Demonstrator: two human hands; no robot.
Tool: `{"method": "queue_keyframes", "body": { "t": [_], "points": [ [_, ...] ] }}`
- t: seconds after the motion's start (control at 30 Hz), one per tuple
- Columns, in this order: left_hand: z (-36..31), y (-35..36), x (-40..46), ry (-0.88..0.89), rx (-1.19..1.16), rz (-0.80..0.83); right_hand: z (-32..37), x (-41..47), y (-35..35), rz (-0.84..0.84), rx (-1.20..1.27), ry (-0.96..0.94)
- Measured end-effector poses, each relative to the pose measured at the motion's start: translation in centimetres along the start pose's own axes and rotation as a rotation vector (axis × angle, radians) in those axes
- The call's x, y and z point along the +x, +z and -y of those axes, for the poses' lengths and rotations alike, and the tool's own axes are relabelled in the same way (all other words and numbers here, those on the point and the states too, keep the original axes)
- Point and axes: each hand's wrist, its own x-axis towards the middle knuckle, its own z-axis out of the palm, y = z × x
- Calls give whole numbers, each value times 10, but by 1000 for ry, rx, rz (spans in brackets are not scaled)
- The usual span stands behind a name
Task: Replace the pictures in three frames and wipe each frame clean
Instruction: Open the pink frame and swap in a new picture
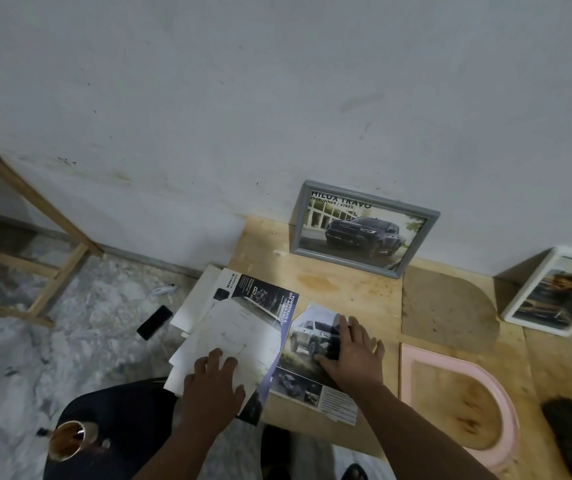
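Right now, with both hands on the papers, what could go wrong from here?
The paper stack under the left hand overhangs the table edge, so sheets may slide to the floor. The right hand presses the white car picture, whose corner already curls; it may crease. The grey frame only leans on the wall and could tip if bumped.

A rough workroom: scuffed wall (208,98), plywood table (364,292) (stained), bare floor (70,323)
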Motion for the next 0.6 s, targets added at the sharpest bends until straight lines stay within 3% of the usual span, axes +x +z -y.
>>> {"method": "queue_keyframes", "body": {
  "t": [0.13,0.4,0.53,0.6],
  "points": [
    [-1,3,-1,3,8,-10,-1,-2,13,89,-57,31],
    [-1,7,1,-3,50,-38,2,-11,10,31,-83,15],
    [-2,9,2,1,86,2,-4,-20,3,-58,37,-3],
    [-4,6,4,0,100,-8,-11,-23,-6,-71,214,-9]
  ]
}}
